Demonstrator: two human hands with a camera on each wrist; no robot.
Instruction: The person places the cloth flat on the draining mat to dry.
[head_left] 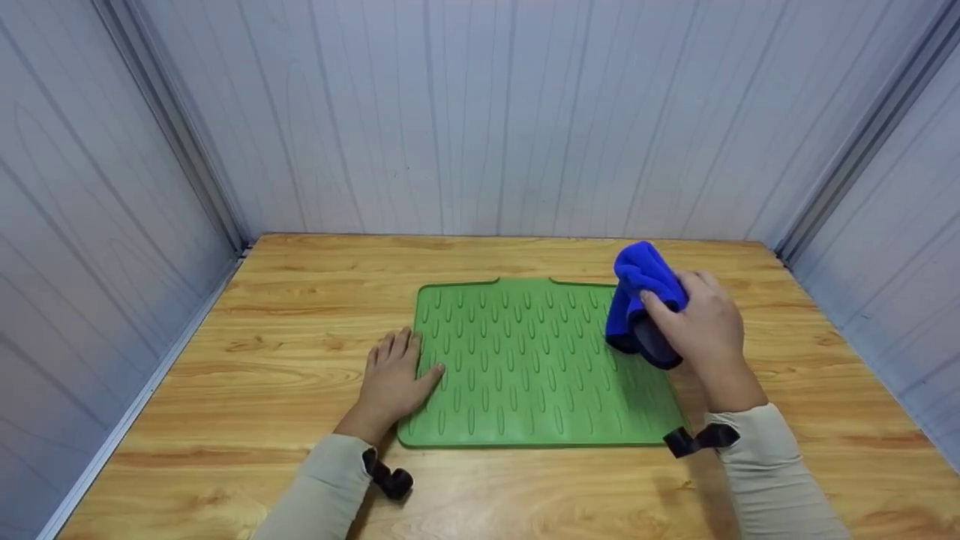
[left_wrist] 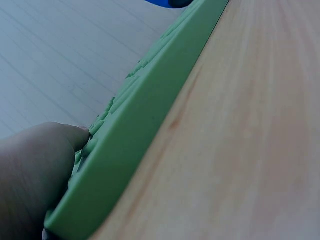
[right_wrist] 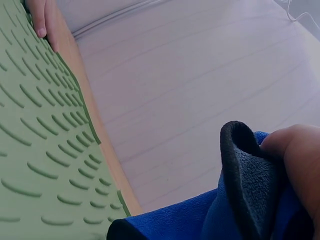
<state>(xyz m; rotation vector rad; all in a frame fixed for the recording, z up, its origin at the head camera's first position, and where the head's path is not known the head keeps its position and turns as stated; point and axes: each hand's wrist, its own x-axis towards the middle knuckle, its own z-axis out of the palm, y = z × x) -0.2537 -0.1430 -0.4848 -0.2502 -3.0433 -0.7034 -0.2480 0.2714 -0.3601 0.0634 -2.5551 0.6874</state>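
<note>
A green mat point(head_left: 517, 360) with rows of raised oval ridges lies flat on the wooden table. My left hand point(head_left: 394, 379) rests at its left edge, fingers extended on the wood and thumb over the mat's rim; the left wrist view shows the thumb point(left_wrist: 45, 155) against the ridges. Above the mat's right side, my right hand point(head_left: 709, 319) grips a folded blue cloth point(head_left: 645, 274) with dark edging. In the right wrist view the cloth point(right_wrist: 195, 215) hangs bunched under the thumb, over the mat.
The wooden table point(head_left: 300, 300) extends around the mat on every side. Pale panelled walls point(head_left: 465, 112) enclose it at the back, left and right. Each wrist wears a black strap point(head_left: 701, 441) over a light sleeve.
</note>
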